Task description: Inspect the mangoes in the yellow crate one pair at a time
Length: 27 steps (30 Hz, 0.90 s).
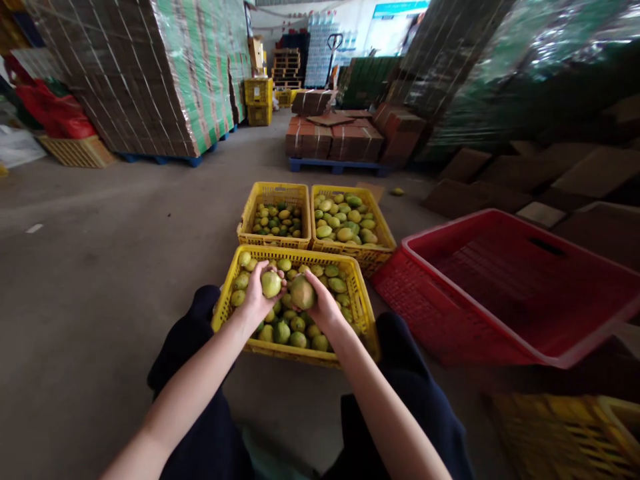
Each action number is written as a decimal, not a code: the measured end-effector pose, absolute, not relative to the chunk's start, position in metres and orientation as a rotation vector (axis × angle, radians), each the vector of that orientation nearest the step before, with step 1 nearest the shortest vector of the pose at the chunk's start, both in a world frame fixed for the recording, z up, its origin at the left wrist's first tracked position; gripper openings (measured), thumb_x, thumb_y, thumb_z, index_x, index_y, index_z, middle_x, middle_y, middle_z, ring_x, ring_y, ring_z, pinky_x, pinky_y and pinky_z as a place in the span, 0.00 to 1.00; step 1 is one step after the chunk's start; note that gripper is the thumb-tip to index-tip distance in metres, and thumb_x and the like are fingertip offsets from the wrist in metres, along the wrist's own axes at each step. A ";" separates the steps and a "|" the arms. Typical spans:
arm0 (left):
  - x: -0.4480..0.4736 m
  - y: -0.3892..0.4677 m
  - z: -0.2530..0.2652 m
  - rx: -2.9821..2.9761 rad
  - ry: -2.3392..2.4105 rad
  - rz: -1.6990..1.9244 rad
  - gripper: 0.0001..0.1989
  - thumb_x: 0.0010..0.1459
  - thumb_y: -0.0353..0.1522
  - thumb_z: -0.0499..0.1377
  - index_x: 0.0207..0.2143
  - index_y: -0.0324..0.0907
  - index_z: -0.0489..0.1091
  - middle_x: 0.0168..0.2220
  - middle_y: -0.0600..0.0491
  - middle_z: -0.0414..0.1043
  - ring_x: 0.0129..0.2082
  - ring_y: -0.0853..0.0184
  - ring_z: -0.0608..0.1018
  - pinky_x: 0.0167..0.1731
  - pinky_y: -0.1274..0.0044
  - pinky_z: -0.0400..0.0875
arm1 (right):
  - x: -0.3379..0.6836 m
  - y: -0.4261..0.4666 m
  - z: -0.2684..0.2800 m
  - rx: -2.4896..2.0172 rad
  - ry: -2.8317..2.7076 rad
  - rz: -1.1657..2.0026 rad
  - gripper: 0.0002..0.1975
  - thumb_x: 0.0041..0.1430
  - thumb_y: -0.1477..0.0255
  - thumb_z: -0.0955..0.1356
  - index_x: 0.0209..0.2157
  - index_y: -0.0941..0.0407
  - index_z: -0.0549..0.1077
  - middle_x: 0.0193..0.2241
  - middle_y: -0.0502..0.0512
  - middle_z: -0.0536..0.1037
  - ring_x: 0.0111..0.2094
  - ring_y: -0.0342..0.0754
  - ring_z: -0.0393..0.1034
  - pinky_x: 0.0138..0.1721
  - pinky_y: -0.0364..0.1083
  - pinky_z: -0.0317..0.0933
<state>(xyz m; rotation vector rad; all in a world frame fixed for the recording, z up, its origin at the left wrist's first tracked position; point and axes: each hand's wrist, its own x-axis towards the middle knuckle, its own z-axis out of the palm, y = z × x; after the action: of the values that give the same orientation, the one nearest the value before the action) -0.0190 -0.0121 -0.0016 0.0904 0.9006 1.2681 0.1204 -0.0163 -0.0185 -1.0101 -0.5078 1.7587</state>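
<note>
Bare forearms [193, 380] stretched forward from the bottom edge, over dark-trousered legs [425, 413] that stood on either side of a yellow crate [300, 253]. Both grips were occupied above that crate. With its fingers curled around it, the left grip [257, 291] grasped a yellow-green fruit [271, 285]; the right grip [323, 301] grasped a brownish-green fruit [303, 293], its thumb lying along the upper right side. These two fruits were held near each other, raised toward the camera over many loose fruits [299, 340] in green and yellow shades that covered most of the crate's bottom.

Just beyond stood two more yellow crates, side by side. Smaller-looking, darker fruits lay low in the left one [274, 238], while larger, paler fruits filled the right one [350, 251] higher up. Just to the right of these sat a big red crate [420, 300], tilted in view, and part of another yellow crate [555, 427] showed blurred at the lower right corner.

Farther off, bundled cardboard [335, 140] rested on a blue pallet [340, 165] on the grey floor [125, 227]. Tall film-wrapped stacks [193, 73] rose on both sides, and flat cardboard pieces [515, 173] lay scattered at the right.
</note>
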 end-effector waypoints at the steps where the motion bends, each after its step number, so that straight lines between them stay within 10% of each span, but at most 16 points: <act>1: -0.019 -0.012 -0.005 0.067 0.944 1.268 0.12 0.62 0.37 0.58 0.26 0.42 0.66 0.23 0.54 0.72 0.21 0.71 0.74 0.21 0.82 0.69 | 0.120 -0.016 -0.021 -1.025 -0.509 1.757 0.13 0.57 0.60 0.73 0.32 0.54 0.73 0.24 0.50 0.80 0.24 0.48 0.75 0.19 0.43 0.65; 27: -0.025 -0.011 -0.028 0.000 0.947 1.226 0.09 0.60 0.33 0.60 0.26 0.42 0.71 0.25 0.52 0.73 0.24 0.67 0.78 0.30 0.75 0.77 | 0.126 -0.018 -0.017 -1.044 -0.480 1.989 0.21 0.65 0.55 0.65 0.35 0.57 0.80 0.21 0.57 0.81 0.25 0.53 0.78 0.26 0.49 0.74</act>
<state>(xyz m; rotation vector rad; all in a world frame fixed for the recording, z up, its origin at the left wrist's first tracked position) -0.0248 -0.0110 -0.0278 0.0001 0.9472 1.2258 0.1263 -0.0175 -0.0169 -1.0436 -0.4804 1.9888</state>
